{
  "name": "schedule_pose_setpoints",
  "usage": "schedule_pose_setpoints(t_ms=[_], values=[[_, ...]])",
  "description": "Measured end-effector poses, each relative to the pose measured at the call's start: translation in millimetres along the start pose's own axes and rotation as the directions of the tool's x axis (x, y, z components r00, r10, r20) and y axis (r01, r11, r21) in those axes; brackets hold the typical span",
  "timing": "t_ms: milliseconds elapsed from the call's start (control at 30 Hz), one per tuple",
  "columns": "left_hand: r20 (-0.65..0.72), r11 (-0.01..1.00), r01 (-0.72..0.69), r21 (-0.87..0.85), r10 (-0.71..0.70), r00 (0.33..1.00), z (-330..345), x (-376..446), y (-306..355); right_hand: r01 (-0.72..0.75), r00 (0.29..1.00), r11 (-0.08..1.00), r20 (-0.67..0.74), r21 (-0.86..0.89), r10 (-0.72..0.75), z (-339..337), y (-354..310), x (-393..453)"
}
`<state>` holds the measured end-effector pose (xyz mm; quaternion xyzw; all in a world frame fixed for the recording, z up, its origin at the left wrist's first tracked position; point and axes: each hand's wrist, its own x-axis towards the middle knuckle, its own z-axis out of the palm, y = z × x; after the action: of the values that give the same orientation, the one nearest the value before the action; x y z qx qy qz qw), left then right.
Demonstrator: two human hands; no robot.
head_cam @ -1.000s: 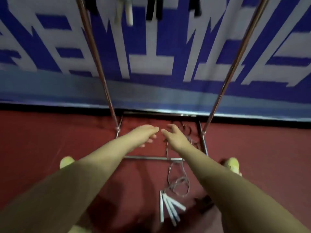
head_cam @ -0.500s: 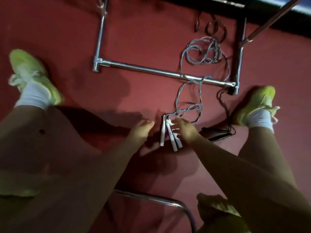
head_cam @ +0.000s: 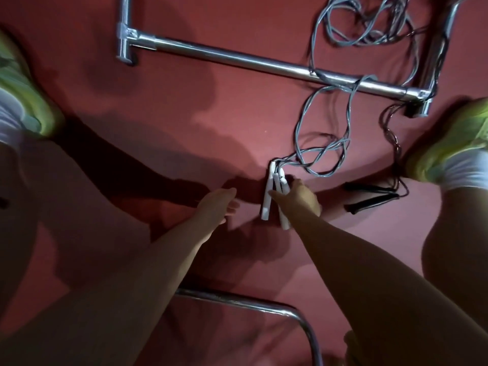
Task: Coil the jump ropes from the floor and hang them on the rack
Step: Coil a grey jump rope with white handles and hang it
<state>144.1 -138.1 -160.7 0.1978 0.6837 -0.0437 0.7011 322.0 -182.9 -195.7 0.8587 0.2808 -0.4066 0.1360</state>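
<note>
Several white jump-rope handles (head_cam: 267,199) lie bunched on the red floor. Their grey cords (head_cam: 309,120) snake up across the rack's chrome base bar (head_cam: 237,58). My right hand (head_cam: 299,198) is down on the handles, its fingers curling round them. Just to the left, my left hand (head_cam: 216,204) hovers with relaxed fingers and holds nothing. A second rope with black handles (head_cam: 369,196) and a dark cord (head_cam: 390,128) lies to the right of my right hand.
My feet in yellow-green shoes stand at the left edge (head_cam: 29,101) and right edge (head_cam: 454,143). A curved chrome tube (head_cam: 264,305) crosses the floor below my arms. The rack's right base leg (head_cam: 438,48) runs up beside the tangled cords.
The view dropped from the rack and wall to the floor. Both hands came down to the white handles, and my right hand has closed over them.
</note>
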Motion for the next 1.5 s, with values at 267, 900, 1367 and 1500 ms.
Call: schedule_pose_setpoints(t_ms=[267,900,1367,1500], values=[[-0.017,0.999,0.03,-0.022,-0.031,0.999,-1,3,-3,-0.034,0.992,0.945,0.124,0.326,-0.008,-5,23,-1],[0.028,0.975,-0.027,0.222,0.021,0.999,64,34,7,0.192,0.936,0.739,-0.348,0.646,0.06,-26,14,-2],[0.016,0.981,-0.183,0.056,0.182,0.983,53,-2,35,0.22,0.974,0.747,-0.094,0.627,-0.208,-96,-15,6],[0.069,0.954,-0.3,-0.003,0.299,0.952,62,-63,66,-0.03,0.96,0.18,0.079,0.983,-0.27,-155,-24,-60]])
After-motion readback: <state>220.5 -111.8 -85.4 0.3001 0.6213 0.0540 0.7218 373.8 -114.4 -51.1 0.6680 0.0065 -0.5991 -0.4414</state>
